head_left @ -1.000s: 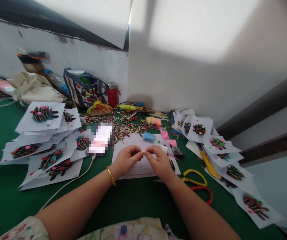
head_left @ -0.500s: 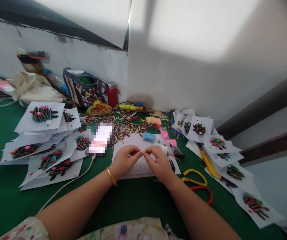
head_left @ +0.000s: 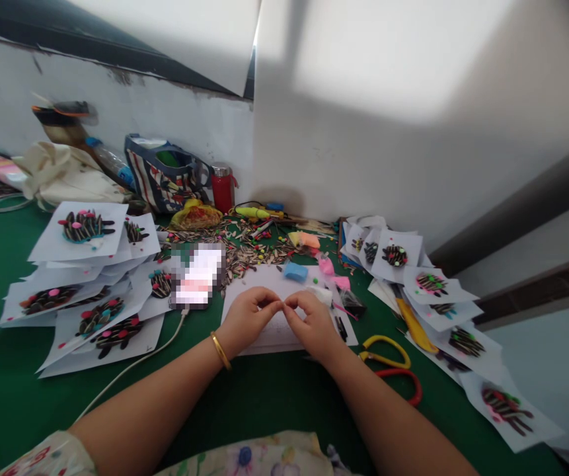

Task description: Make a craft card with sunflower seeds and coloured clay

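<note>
My left hand (head_left: 253, 316) and my right hand (head_left: 312, 322) meet fingertip to fingertip above the white paper (head_left: 269, 340). Both are closed in a pinch. A tiny white piece showed between the fingertips half a second ago; now the fingers almost wholly hide it. Just beyond my hands lie a blue lump of modelling clay (head_left: 295, 271) and a white soft-looking packet (head_left: 321, 294). Pink clay (head_left: 326, 266) and orange clay (head_left: 308, 240) sit farther back. Black pens (head_left: 340, 328) rest at the paper's right edge.
Scissors (head_left: 388, 354) with yellow and red handles lie right of my right wrist. Cards with sunflower-seed figures (head_left: 83, 228) are piled at left, and more cards (head_left: 433, 284) at right. A phone (head_left: 199, 277) trails a white cable. Loose seeds (head_left: 244, 248) and a red flask (head_left: 223, 188) are behind.
My fingertips have pressed closer together, and the white piece between them has dropped out of sight. My arms and the things on the table stay where they were.
</note>
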